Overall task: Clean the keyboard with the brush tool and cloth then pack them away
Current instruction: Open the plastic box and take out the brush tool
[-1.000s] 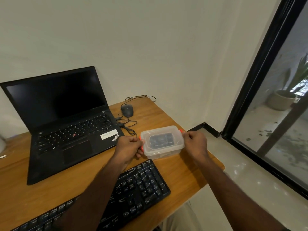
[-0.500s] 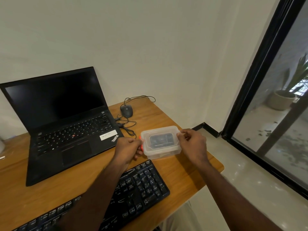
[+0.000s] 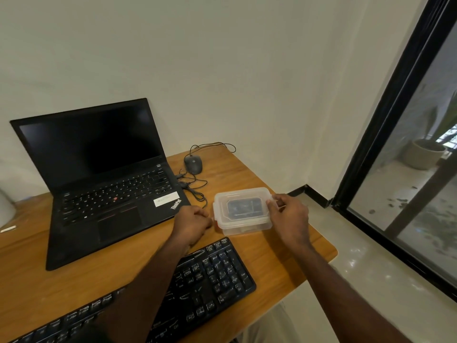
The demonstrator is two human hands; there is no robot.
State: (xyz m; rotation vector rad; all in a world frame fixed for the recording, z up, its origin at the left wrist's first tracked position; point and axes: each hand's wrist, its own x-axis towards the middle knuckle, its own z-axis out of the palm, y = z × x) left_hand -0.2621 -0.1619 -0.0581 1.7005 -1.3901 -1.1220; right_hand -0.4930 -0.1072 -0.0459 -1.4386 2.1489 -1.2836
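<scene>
The clear box [image 3: 243,210] stands near the right edge of the desk [image 3: 291,253], its lid on. I judge the tools are inside – either not yet taken out or already packed; I cannot tell which. The left hand [image 3: 191,225] is curled at its left clip, the right hand [image 3: 288,214] pinches its right end. The keyboard [image 3: 210,280] lies at the front edge. Laptop [image 3: 103,179] and mouse [image 3: 193,164] with its cable are just beside.

Clear glossy plastic container [image 3: 243,210], smooth varnished wood desk [image 3: 277,253], matt black plastic keyboard [image 3: 210,276]
</scene>
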